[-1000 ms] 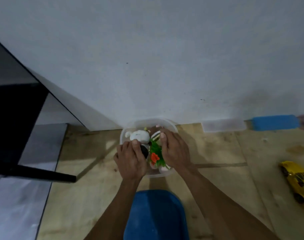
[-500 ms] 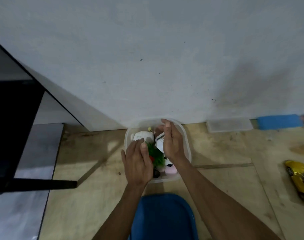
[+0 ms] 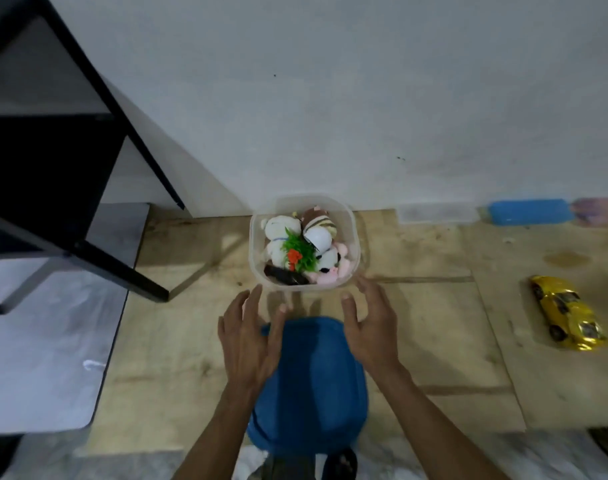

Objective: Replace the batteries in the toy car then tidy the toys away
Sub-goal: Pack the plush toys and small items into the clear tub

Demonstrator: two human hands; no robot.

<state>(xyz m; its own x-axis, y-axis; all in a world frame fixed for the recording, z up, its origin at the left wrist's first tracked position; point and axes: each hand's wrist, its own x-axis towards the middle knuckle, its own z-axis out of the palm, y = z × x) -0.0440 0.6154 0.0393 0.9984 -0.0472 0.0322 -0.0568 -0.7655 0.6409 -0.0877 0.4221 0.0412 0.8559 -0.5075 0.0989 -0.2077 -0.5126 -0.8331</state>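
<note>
A clear plastic tub (image 3: 352, 233) stands on the wooden floor against the white wall. It is filled with small plush toys, a green plant toy with a red piece (image 3: 297, 256) and a dark object. My left hand (image 3: 249, 336) and my right hand (image 3: 370, 323) hover just in front of the tub, fingers spread, holding nothing. Between and below them lies a blue lid (image 3: 313, 382), with both hands at its far corners. The yellow toy car (image 3: 565, 315) lies on the floor far to the right, apart from both hands.
A black metal frame (image 3: 98, 258) stands at the left over a grey mat (image 3: 43, 358). By the wall at the right lie a clear flat lid (image 3: 437, 213) and a blue box (image 3: 529, 211). Dark objects sit near the bottom edge.
Both hands have come out of the tub and drawn back toward me, now spread over the blue lid's far end. The toys stay in the tub.
</note>
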